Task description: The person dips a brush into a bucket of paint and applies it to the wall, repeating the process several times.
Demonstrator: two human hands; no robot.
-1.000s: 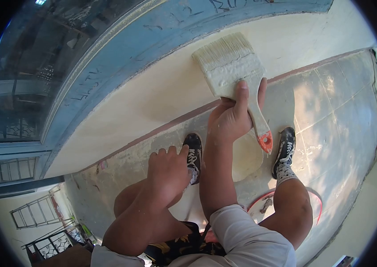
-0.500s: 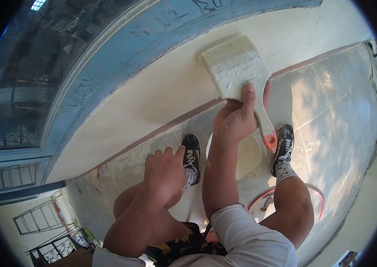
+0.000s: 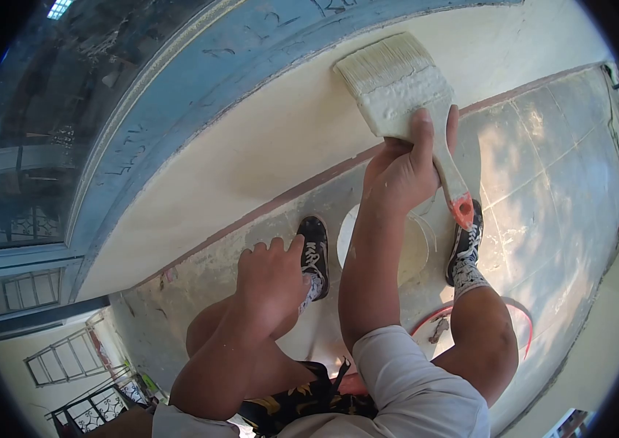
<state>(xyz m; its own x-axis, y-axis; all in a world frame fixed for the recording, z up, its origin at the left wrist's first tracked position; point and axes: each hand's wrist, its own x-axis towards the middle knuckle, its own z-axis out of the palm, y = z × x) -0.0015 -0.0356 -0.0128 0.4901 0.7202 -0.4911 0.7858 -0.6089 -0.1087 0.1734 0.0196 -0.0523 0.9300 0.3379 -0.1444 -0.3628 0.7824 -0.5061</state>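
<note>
My right hand [image 3: 404, 171] is closed round the handle of a wide paintbrush [image 3: 406, 93], its thumb on the paint-coated lower part. The bristles are spread with white paint and lie against the pale lower wall [image 3: 251, 150]. The handle's red end [image 3: 463, 210] points back toward my right foot. My left hand [image 3: 271, 274] rests at my left knee, knuckles up; its fingertips and palm are hidden. Partly covered by my right forearm, a round container of whitish paint [image 3: 412, 252] stands on the floor between my feet.
Above the pale wall runs a blue window frame [image 3: 178, 95] with dark glass. Black shoes [image 3: 314, 252] stand on the grey, paint-marked floor [image 3: 528, 190]. A red-rimmed round thing [image 3: 525, 328] lies behind my right leg. Metal grilles [image 3: 65, 358] show at lower left.
My right hand and the paintbrush have moved up and slightly right along the wall. My left hand has stayed at the knee.
</note>
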